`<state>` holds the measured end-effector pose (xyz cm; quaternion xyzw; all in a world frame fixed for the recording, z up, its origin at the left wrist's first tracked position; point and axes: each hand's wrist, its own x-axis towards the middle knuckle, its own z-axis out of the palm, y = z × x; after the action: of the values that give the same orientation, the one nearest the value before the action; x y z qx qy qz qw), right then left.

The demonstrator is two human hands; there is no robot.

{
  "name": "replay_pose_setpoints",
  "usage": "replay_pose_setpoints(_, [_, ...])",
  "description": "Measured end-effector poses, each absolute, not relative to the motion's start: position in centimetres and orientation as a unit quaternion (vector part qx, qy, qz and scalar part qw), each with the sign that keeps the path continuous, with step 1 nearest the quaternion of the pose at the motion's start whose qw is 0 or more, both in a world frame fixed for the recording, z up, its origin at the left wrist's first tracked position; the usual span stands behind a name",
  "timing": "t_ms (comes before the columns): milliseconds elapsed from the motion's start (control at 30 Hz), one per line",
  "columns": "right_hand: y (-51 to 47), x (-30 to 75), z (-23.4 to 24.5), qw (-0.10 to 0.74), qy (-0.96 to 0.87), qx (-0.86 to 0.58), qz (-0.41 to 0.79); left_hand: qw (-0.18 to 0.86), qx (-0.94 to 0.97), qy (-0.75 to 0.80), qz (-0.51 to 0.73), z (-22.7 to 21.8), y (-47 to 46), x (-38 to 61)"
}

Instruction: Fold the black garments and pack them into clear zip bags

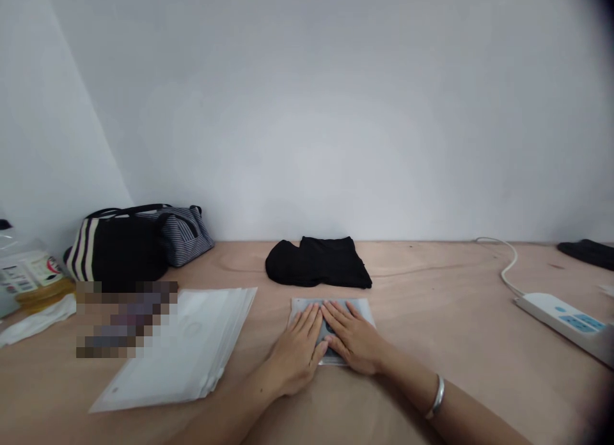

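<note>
Plastic bags (187, 352), power strip (559, 323) — flanking the packet (330, 306)

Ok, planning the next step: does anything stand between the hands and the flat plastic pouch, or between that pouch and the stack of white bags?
Nothing visible does. The left hand and right hand lie on the plastic pouch; only the wooden tabletop separates it from the stack of white bags.

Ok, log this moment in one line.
left hand: on flat grey plastic packet | right hand: on same packet | beside: stacked white plastic bags
</note>
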<state>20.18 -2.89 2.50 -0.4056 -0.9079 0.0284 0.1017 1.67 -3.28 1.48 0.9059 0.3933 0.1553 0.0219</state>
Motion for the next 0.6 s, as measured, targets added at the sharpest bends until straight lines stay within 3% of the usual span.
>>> replay_pose_setpoints(200, [-3.2,20.1,2.8,0.082,-0.899,-0.426,0.064,0.085,0.905,0.375,0.18,1.3,-3.3,1.1])
replay_pose_setpoints(433, [-3.8,18.9,5.4,0.076,-0.926,-0.356,0.103,0.151,0.716,0.532,0.426,0.6,-1.8,-0.5])
replay_pose_setpoints(600, [-6.0,19.8,4.3,0.022,-0.886,-0.445,0.131,0.142,0.715,0.547,0.411,0.1,-1.3,-0.8])
